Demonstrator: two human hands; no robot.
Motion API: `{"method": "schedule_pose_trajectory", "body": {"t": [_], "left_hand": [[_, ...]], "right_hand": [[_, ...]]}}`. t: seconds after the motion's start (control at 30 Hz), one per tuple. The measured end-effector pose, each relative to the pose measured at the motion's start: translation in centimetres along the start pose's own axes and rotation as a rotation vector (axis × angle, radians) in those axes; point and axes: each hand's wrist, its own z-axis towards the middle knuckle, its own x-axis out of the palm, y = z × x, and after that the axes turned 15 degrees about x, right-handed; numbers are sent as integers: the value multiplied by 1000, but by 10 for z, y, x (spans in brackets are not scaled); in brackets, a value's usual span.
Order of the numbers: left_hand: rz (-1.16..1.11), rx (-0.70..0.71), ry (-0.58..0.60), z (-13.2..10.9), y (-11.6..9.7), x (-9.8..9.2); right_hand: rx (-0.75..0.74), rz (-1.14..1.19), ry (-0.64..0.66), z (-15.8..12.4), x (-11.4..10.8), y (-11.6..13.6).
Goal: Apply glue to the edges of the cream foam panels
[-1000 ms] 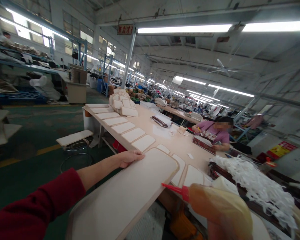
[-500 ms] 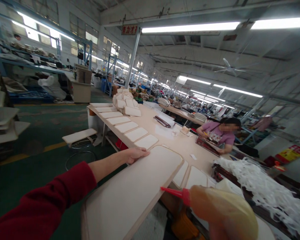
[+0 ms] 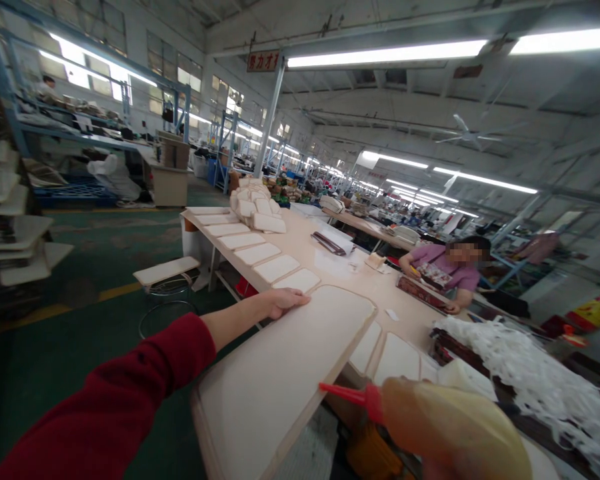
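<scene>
Left hand [image 3: 283, 301] gripping far edge of cream panel [image 3: 280, 373], now swung further toward 3 o'clock over worktop [image 3: 330, 263]. Glue bottle [image 3: 445, 427] at 5 o'clock; right hand's grip: cannot tell.

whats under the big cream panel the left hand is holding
Under the far end of the big cream panel lies the table, with more flat pieces beside it. The near end overhangs the green floor. Whatever sits directly beneath the panel is covered.
</scene>
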Motion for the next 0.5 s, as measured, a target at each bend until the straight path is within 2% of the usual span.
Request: {"method": "schedule_pose_trajectory", "body": {"t": [0.23, 0.5], "left_hand": [[49, -25, -26, 8, -6, 6], [83, -15, -38, 19, -6, 5]], "right_hand": [[52, 47, 65, -6, -4, -2], [76, 7, 116, -4, 2, 12]]}}
